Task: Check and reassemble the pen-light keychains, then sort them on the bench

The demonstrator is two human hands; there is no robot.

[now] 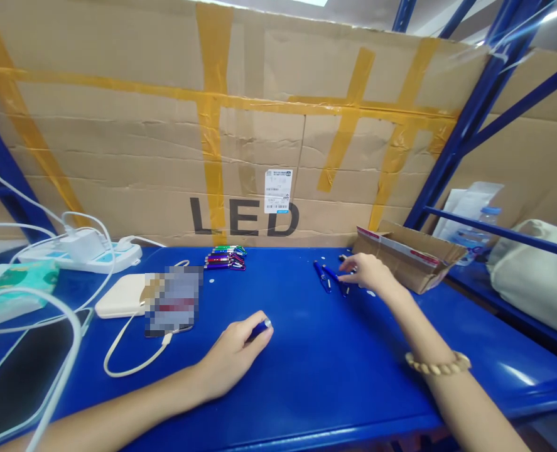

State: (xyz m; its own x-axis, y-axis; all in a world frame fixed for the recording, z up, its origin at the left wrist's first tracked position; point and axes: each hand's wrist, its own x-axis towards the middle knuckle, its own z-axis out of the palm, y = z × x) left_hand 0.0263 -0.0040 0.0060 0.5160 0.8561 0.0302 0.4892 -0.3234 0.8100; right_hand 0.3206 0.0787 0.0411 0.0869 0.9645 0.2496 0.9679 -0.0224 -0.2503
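Observation:
My left hand (pixel 238 351) is closed around a small blue flashlight (pixel 259 329), its silver end showing between thumb and fingers above the blue tabletop. Farther back on the right, my right hand (pixel 365 274) reaches down over a few blue flashlights. Its fingers are curved and apart, with the tips close beside one blue flashlight (pixel 333 274); another blue flashlight (pixel 321 276) lies just left of it. A dark piece shows partly behind the fingers. Toward the back, left of centre, several coloured flashlights (pixel 224 258) with carabiner clips lie in a row.
An open cardboard box (pixel 395 260) stands right of my right hand. On the left are a cream power bank (pixel 120 295), a phone with a blurred screen (pixel 174 301), a white power strip (pixel 83 256), loose cables and a dark tablet (pixel 24 370). A large cardboard sheet (pixel 156 157) stands behind.

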